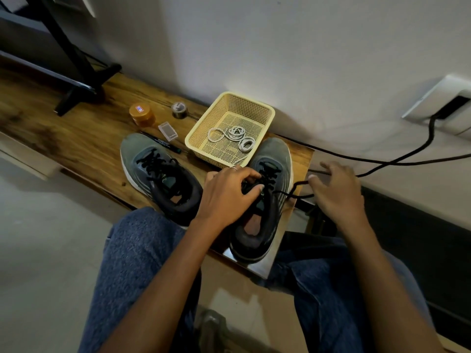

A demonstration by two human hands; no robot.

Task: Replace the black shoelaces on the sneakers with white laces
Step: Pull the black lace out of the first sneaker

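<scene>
Left hand (226, 192) fingers curled on right sneaker (265, 200) lacing; right hand (334, 192) fingers pinching black lace (293, 191) end, pulled sideways. White laces (233, 135) in basket (204, 128) just beyond.

a long, low wooden bench (84, 138) with dark grain runs along the wall.

on it: two grey-green sneakers (158, 174) (270, 200), a cream mesh plastic basket (204, 128), an orange-lidded jar (141, 113), a tape roll (180, 109), a clear plastic box (167, 131), a black pen (163, 143).

Grained wooden bench (76, 138), perforated plastic basket (201, 131), matt cloth sneakers (142, 154), denim-clad legs (137, 250).
</scene>
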